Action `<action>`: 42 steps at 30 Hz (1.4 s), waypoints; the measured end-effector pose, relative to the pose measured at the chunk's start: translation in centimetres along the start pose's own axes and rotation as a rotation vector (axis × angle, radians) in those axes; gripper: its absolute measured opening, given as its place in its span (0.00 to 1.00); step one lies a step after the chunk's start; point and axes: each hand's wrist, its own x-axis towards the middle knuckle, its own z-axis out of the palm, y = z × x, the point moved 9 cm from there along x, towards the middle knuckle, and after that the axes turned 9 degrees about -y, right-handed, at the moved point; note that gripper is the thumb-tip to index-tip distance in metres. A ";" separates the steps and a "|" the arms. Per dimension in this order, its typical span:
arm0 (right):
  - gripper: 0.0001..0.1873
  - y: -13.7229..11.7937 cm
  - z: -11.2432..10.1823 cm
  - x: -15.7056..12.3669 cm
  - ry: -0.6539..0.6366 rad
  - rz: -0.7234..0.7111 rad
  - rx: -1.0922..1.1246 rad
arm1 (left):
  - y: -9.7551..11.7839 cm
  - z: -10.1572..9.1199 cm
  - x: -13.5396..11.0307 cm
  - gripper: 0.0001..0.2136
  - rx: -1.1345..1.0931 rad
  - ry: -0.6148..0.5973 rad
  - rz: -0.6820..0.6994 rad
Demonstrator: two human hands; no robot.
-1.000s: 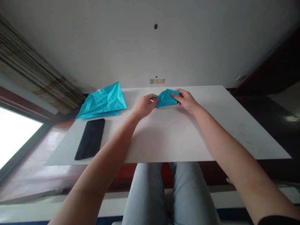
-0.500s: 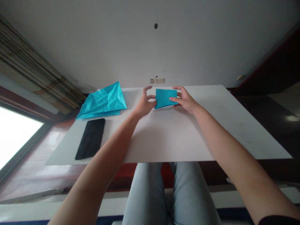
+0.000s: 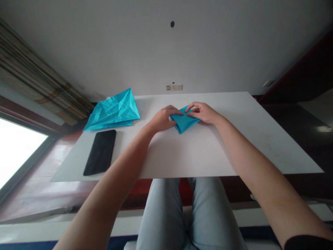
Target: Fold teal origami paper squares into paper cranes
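Observation:
A small folded piece of blue paper [image 3: 184, 123] lies on the white table [image 3: 197, 152] near its middle, one corner pointing toward me. My left hand [image 3: 162, 119] pinches its left side. My right hand [image 3: 202, 112] holds its upper right edge, fingertips meeting near the top corner. Both hands rest low on the tabletop.
A larger creased sheet of blue paper [image 3: 113, 110] lies at the table's far left. A black phone [image 3: 100, 152] lies face down in front of it. A wall with a power socket [image 3: 174, 87] stands behind the table. My legs in light jeans [image 3: 179, 215] are under the near edge.
The small blue paper was held up as a flat rectangle; it now sits lower and nearer to me, turned with a corner forward. Both hands came down and closed on it.

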 end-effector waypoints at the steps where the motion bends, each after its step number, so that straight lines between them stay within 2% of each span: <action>1: 0.27 0.0 0.0 0.0 -0.002 -0.005 -0.061 | 0.0 0.2 0.0 0.27 0.014 -0.024 0.001; 5: 0.26 -1.3 -0.6 -0.4 -0.004 -0.061 -0.256 | -0.5 0.3 0.2 0.21 0.087 -0.033 -0.008; 8: 0.31 -1.9 0.3 -0.7 -0.171 -0.055 -0.312 | -0.6 0.1 0.2 0.13 0.149 -0.009 -0.037; 11: 0.35 -1.8 1.2 -1.1 -0.294 -0.018 -0.316 | -0.3 0.3 0.2 0.13 0.198 -0.030 -0.076; 14: 0.25 -1.7 1.0 -0.9 -0.237 -0.013 -0.381 | -0.3 0.1 0.2 0.17 0.261 -0.029 -0.158; 16: 0.15 -1.7 0.6 -0.7 -0.172 -0.022 -0.440 | -0.3 0.0 0.1 0.16 0.259 -0.022 -0.185; 18: 0.09 -1.7 0.3 -0.6 -0.124 -0.029 -0.481 | -0.2 -0.1 0.1 0.14 0.232 -0.013 -0.187; 24: 0.07 -2.1 0.4 -0.5 -0.105 -0.007 -0.563 | -0.1 -0.2 0.1 0.11 0.250 0.024 -0.293; 27: 0.03 -2.4 0.9 -0.4 -0.121 -0.029 -0.622 | 0.1 -0.2 0.0 0.10 0.288 0.050 -0.383; 31: 0.04 -2.7 1.6 -0.2 -0.117 -0.034 -0.680 | 0.3 0.1 -0.2 0.07 0.317 0.108 -0.450; 34: 0.05 -2.8 1.7 -0.2 -0.085 0.004 -0.748 | 0.1 -0.2 -0.4 0.07 0.246 0.233 -0.422; 37: 0.04 -2.9 1.8 -0.3 -0.071 0.049 -0.794 | 0.2 -0.9 -0.5 0.10 0.175 0.341 -0.300; 42: 0.16 -2.5 0.9 -0.6 0.016 0.158 -0.787 | 0.2 -0.8 0.0 0.09 0.019 0.324 -0.134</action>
